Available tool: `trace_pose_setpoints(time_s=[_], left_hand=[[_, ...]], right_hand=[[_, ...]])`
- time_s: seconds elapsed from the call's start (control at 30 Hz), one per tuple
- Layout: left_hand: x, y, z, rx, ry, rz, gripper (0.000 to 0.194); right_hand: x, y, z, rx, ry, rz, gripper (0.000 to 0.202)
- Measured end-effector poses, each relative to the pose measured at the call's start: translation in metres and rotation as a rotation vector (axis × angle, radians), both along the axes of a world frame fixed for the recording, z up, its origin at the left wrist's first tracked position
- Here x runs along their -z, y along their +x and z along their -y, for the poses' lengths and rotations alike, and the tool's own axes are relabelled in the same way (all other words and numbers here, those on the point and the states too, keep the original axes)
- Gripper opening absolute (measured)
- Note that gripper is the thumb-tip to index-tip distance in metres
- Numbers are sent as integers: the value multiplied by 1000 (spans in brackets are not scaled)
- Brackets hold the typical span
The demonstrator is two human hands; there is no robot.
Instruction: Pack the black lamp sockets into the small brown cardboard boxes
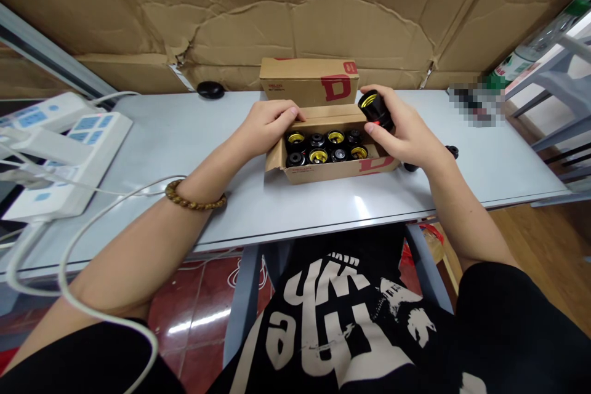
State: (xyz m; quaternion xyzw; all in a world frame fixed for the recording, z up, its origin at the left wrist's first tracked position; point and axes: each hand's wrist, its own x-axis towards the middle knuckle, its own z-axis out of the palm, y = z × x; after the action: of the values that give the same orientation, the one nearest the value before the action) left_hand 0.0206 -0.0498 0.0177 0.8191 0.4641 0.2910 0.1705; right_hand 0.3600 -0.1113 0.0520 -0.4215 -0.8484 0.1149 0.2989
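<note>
Holding a black socket point(376, 112) in the right hand point(406, 129) above the open box point(339, 171), curling the left hand point(271, 126) on its rim, with eight pieces point(318, 156) seemingly packed, room beside them, and a dark item point(453, 151) remaining on the surface point(323, 212).

Creased brown cardboard point(295, 24) behind a pale grey table point(175, 126), red tiled floor point(201, 301) below, seemingly wooden boards point(535, 243) at right

A black socket point(376, 112) (yellow-threaded inside) tilts over the open cardboard box point(323, 173) of similar sockets point(318, 156).
</note>
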Motion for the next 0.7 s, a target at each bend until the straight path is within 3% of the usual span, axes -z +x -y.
trace_pose_setpoints(time_s=[0.2, 0.7], left_hand=[[0, 0, -1, 4, 1, -8, 45], [0, 0, -1, 3, 5, -16, 47]], right_hand=[[0, 0, -3, -43, -62, -21, 73], [5, 2, -5, 0, 54, 78, 59]])
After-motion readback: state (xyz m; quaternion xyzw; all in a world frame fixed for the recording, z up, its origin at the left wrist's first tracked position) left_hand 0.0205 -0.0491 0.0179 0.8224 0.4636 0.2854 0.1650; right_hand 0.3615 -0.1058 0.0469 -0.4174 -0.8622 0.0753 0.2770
